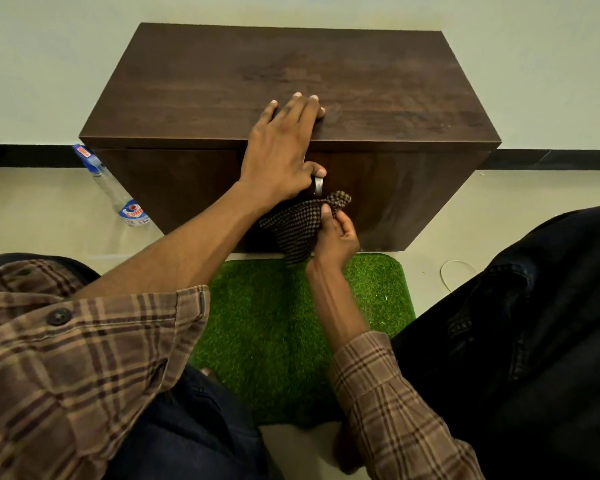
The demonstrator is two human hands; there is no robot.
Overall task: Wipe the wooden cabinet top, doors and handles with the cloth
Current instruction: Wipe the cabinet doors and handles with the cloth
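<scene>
Head view, reading from the left: a clear spray bottle (113, 188) leans against the left side of the cabinet (222, 188), on the pale floor, well apart from where I am working. The cabinet's top (378, 81) is bare dark wood with faint smears near the middle; I judge it has been gone over, though I cannot prove that from the sheen alone.

My left hand (281, 147) lies flat over the front edge of the top, fingers spread and pressing down on the wood, thumb hooked under beside the metal handle (318, 186). It grips nothing; it looks like a brace. Just below and right of that handle, my right hand (336, 233) has its fingers pinched on the checked cloth (300, 225), which is bunched against the door face at the centre seam, touching the lower end of the handle.

So I take the step in hand to be the handles. Only one handle shows; a second, if present, is hidden behind my left hand. What seems left is the rest of the door faces, left and right, and whatever my left hand covers.

Below, a green turf mat (267, 334) sits at the cabinet's foot between my knees. Farther right, a thin pale cord (445, 271) loops on the floor, clear of the doors. My own left forearm crosses the left door and will have to shift before I wipe there.
</scene>
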